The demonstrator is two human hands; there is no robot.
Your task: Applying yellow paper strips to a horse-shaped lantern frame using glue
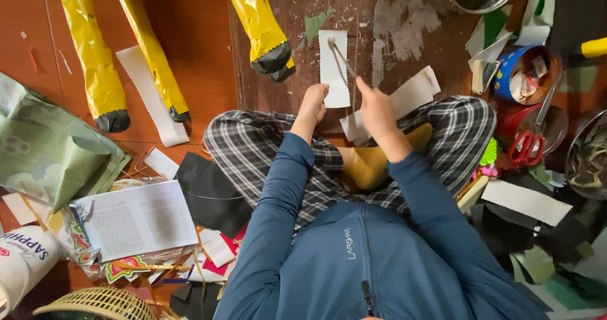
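Observation:
I sit cross-legged on the floor in checked trousers and a blue jacket. My left hand [314, 101] presses on the near end of a white paper strip [333, 67] lying on a worn wooden board [404, 23]. My right hand [374, 103] grips a thin brush [342, 56] whose tip rests near the far end of that strip. More white paper strips [414, 92] lie under and beside my right hand.
Three yellow foil-covered legs with black ends [101, 73] stand at top left. Red-handled scissors [528, 144] lie in a bowl at right, next to a blue tub [525, 73]. Paper scraps, an open booklet [136, 217], green paper [44, 149] and a woven basket [95, 302] crowd the floor.

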